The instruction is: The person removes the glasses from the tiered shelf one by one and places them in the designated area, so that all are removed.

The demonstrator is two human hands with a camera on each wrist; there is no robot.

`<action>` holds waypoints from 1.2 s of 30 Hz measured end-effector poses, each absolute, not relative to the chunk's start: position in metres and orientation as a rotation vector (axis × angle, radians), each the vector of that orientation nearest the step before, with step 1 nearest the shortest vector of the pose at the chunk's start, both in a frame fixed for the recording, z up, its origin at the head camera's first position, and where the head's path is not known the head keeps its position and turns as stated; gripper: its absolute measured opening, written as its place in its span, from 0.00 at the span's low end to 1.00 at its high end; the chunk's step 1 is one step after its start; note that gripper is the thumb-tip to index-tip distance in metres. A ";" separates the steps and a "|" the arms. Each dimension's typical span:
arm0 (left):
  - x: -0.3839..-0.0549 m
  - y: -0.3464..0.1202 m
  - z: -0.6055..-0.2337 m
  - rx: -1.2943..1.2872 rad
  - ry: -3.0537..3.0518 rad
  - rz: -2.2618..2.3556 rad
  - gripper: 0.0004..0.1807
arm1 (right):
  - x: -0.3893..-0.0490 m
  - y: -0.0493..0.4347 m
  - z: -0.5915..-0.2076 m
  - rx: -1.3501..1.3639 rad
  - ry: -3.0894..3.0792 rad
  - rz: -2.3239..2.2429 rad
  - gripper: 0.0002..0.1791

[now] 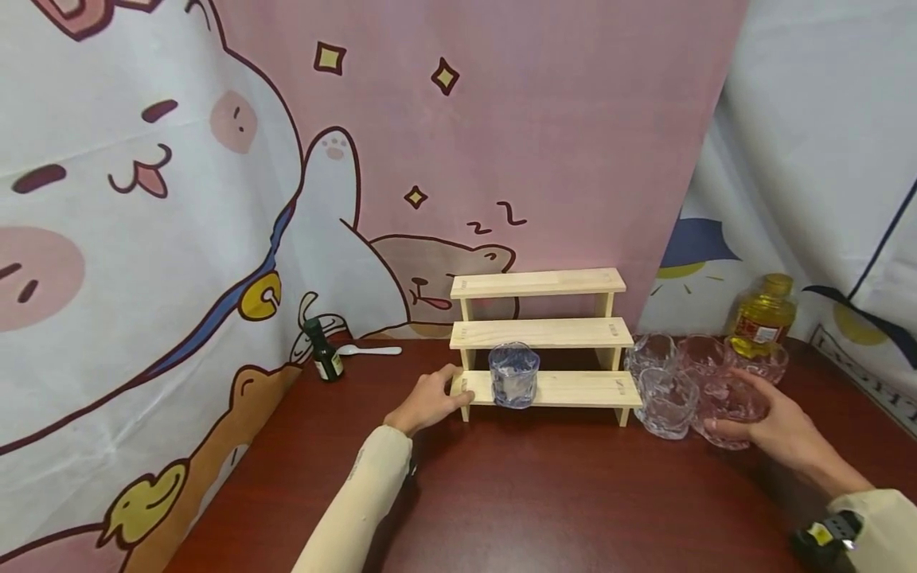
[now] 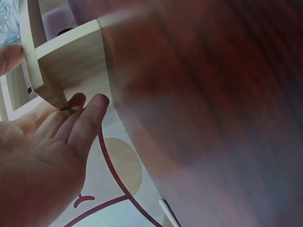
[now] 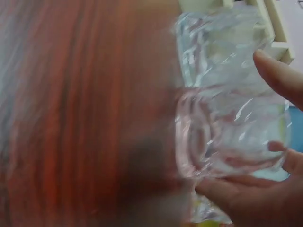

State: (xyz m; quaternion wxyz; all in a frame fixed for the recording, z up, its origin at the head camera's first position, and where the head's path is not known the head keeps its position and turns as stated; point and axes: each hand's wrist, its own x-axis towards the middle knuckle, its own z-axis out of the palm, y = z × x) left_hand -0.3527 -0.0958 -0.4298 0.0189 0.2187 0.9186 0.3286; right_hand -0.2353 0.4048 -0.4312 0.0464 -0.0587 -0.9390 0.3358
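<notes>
A pale wooden three-step stand (image 1: 573, 387) stands on the dark red table. My left hand (image 1: 428, 402) grips the left end of its lowest shelf; in the left wrist view the thumb lies over the board and the fingers (image 2: 87, 127) touch the side support. A bluish glass (image 1: 513, 378) stands on that shelf, just right of this hand. At the right, my right hand (image 1: 784, 430) curves round a pinkish glass (image 3: 232, 135), thumb at the front and fingers at the far side. A clear glass (image 1: 668, 404) stands close beside it.
Behind these are another clear glass (image 1: 653, 350) and pinkish glasses (image 1: 705, 352). A bottle of yellow oil (image 1: 766, 314) stands at the back right. A small dark bottle (image 1: 324, 354) and a white spoon (image 1: 372, 350) are at the back left. A printed cloth (image 1: 537, 143) hangs behind.
</notes>
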 end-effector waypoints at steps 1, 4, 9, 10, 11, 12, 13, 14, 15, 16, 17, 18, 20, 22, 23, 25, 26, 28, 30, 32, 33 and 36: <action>-0.353 -0.096 -0.430 0.678 2.852 1.022 0.28 | -0.235 0.403 -0.429 -0.179 -2.863 1.002 0.64; -0.352 -0.096 -0.430 0.675 2.853 1.032 0.28 | -0.233 0.397 -0.421 -0.166 -2.852 0.885 0.65; -0.351 -0.096 -0.431 0.668 2.846 1.042 0.28 | -0.227 0.386 -0.405 -0.103 -2.718 0.643 0.58; -0.350 -0.095 -0.432 0.669 2.841 1.046 0.28 | -0.224 0.382 -0.402 -0.086 -2.657 0.605 0.54; -0.350 -0.095 -0.432 0.672 2.838 1.047 0.28 | -0.221 0.378 -0.399 -0.072 -2.592 0.576 0.50; -0.350 -0.095 -0.433 0.674 2.838 1.046 0.28 | -0.219 0.373 -0.396 -0.054 -2.521 0.557 0.45; -0.350 -0.095 -0.433 0.671 2.836 1.046 0.28 | -0.216 0.368 -0.392 -0.036 -2.456 0.553 0.42; -0.350 -0.094 -0.433 0.669 2.837 1.048 0.28 | -0.214 0.363 -0.388 -0.017 -2.398 0.546 0.39; -0.350 -0.095 -0.433 0.667 2.836 1.052 0.28 | -0.213 0.358 -0.385 0.004 -2.353 0.550 0.36; -0.350 -0.095 -0.433 0.666 2.834 1.056 0.28 | -0.213 0.352 -0.381 0.020 -2.323 0.566 0.35; -0.350 -0.095 -0.432 0.664 2.838 1.056 0.28 | -0.214 0.347 -0.378 0.042 -2.296 0.582 0.34; -0.350 -0.095 -0.432 0.663 2.840 1.059 0.28 | -0.215 0.341 -0.375 0.067 -2.272 0.598 0.33; -0.350 -0.096 -0.430 0.666 2.838 1.067 0.27 | -0.217 0.329 -0.372 0.106 -2.239 0.618 0.33; -0.350 -0.096 -0.430 0.670 2.835 1.070 0.27 | -0.220 0.317 -0.370 0.139 -2.226 0.641 0.34; -0.350 -0.097 -0.430 0.668 2.836 1.071 0.27 | -0.222 0.312 -0.370 0.161 -2.227 0.646 0.34; -0.350 -0.097 -0.431 0.665 2.834 1.075 0.27 | -0.226 0.303 -0.372 0.200 -2.239 0.663 0.36; -0.350 -0.097 -0.431 0.663 2.836 1.076 0.28 | -0.228 0.299 -0.373 0.220 -2.248 0.682 0.37; -0.350 -0.097 -0.432 0.663 2.840 1.078 0.28 | -0.231 0.291 -0.376 0.254 -2.290 0.736 0.38; -0.350 -0.097 -0.432 0.667 2.845 1.083 0.28 | -0.235 0.284 -0.379 0.277 -2.338 0.813 0.39; -0.351 -0.097 -0.432 0.674 2.848 1.085 0.28 | -0.239 0.277 -0.382 0.293 -2.390 0.898 0.40; -0.351 -0.097 -0.432 0.678 2.849 1.081 0.27 | -0.240 0.274 -0.384 0.306 -2.413 0.942 0.40; -0.351 -0.098 -0.432 0.681 2.855 1.074 0.27 | -0.248 0.263 -0.388 0.357 -2.446 1.053 0.40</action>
